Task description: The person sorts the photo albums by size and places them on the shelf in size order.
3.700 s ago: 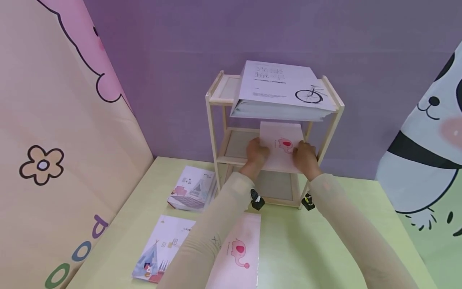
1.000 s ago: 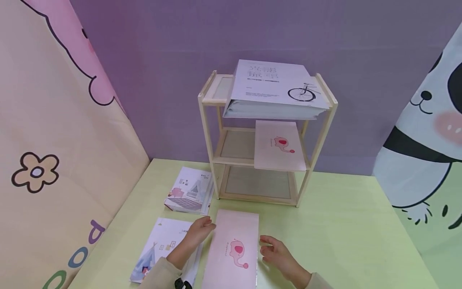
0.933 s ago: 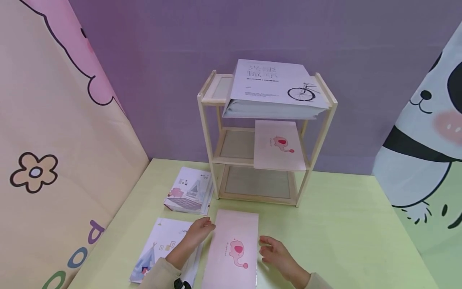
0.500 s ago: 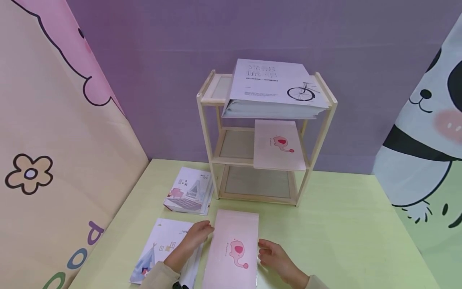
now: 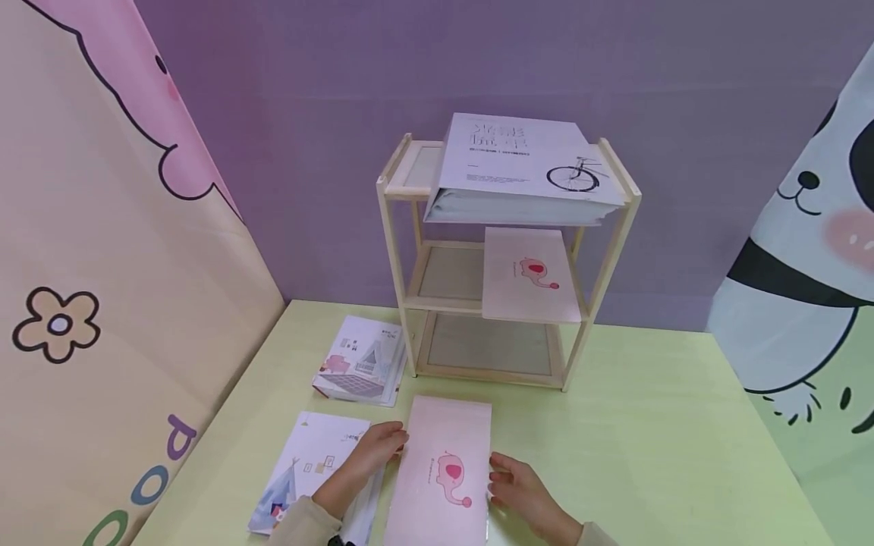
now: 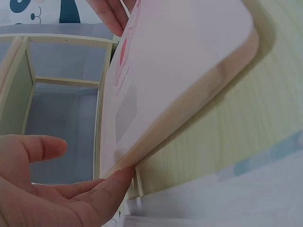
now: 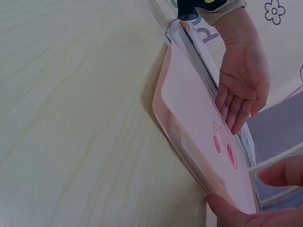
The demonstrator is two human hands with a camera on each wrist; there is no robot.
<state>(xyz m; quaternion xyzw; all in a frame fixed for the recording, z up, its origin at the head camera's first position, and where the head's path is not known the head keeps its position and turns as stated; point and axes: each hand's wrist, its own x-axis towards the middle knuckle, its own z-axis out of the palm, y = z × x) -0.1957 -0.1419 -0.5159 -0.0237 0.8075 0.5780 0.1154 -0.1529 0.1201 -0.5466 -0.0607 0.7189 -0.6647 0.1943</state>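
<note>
On the table (image 5: 649, 425), a wooden rack (image 5: 488, 343) stands at one o'clock from the nearer pink book (image 5: 437, 478), which has stayed put. The shelved pink book (image 5: 531, 274), gripped by both hands earlier, now lies released on the middle shelf (image 5: 447, 274). The left hand (image 5: 372, 450) has come down to the nearer book's nine o'clock edge, the right hand (image 5: 524, 494) to three o'clock; fingertips touching, thumbs apart, nothing clamped.

The left hand (image 6: 61, 203) touches the pink book (image 6: 180, 61) at its edge! There's the right hand (image 6: 110, 15), far side!
</note>
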